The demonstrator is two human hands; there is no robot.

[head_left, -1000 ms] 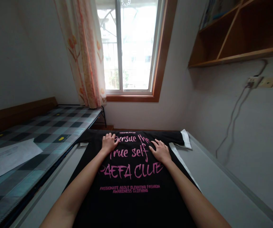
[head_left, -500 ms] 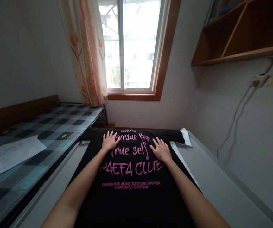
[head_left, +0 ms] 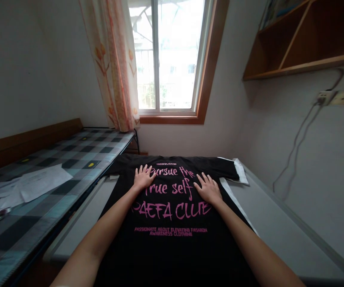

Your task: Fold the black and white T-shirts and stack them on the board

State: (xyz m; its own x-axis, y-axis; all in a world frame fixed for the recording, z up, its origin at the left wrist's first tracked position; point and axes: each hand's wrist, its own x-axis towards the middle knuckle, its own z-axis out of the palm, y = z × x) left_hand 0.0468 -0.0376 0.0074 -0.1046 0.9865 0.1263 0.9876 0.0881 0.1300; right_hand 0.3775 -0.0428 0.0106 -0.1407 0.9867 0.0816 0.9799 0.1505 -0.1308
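Note:
A black T-shirt [head_left: 172, 255] with pink lettering is spread out on a grey-white table [head_left: 279, 231]. My left hand [head_left: 143, 177] lies flat on the upper left of the print, fingers spread. On the upper right of the lettering rests my right hand [head_left: 208, 189], also flat with its fingers apart. Neither hand grips the cloth. White fabric [head_left: 241, 172] shows from under the shirt at its right sleeve and along its right side.
A bed with a checked cover [head_left: 82, 159] runs along the left, with papers [head_left: 40, 183] on it. Behind are a window [head_left: 178, 59] and a curtain [head_left: 115, 71]. A wooden shelf [head_left: 303, 44] and plugged-in cords [head_left: 297, 147] are on the right wall.
The view has shifted a little, so the shirt and both hands appear slightly further right and more of the bed shows. Both hands stay flat on the same parts of the shirt.

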